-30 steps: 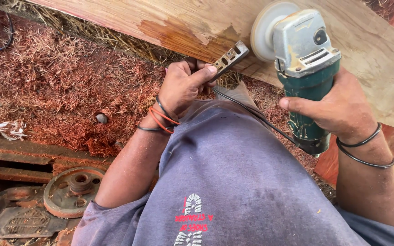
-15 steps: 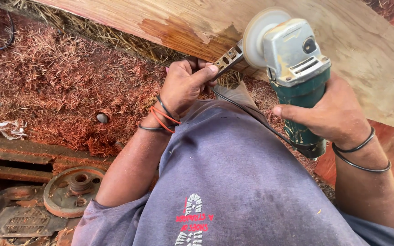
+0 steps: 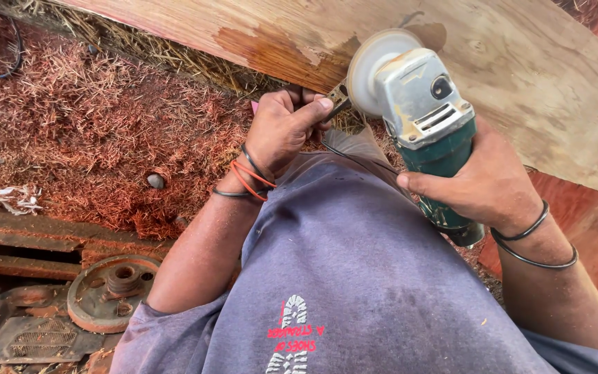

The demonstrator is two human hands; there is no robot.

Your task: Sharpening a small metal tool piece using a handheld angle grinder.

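Right hand (image 3: 482, 183) clenched around the green body of an angle grinder (image 3: 427, 118), its pale disc (image 3: 375, 69) held up against the lower edge of a big wooden plank (image 3: 520, 76). Left hand (image 3: 285, 128) pinches a small flat metal tool (image 3: 337, 102), fingers (image 3: 316, 105) closed on it, tip almost at the disc. Risks, as judged: thumb sits very near the disc, so any slip or sudden spin could catch it; the cord (image 3: 354, 156) runs across the lap just below the grinder and could snag. Room is tight: plank directly above the grinder, person's knee below. Left of the grinder, open ground of red shavings (image 3: 84, 131); a rusty pulley wheel (image 3: 112, 291) lies well below-left.
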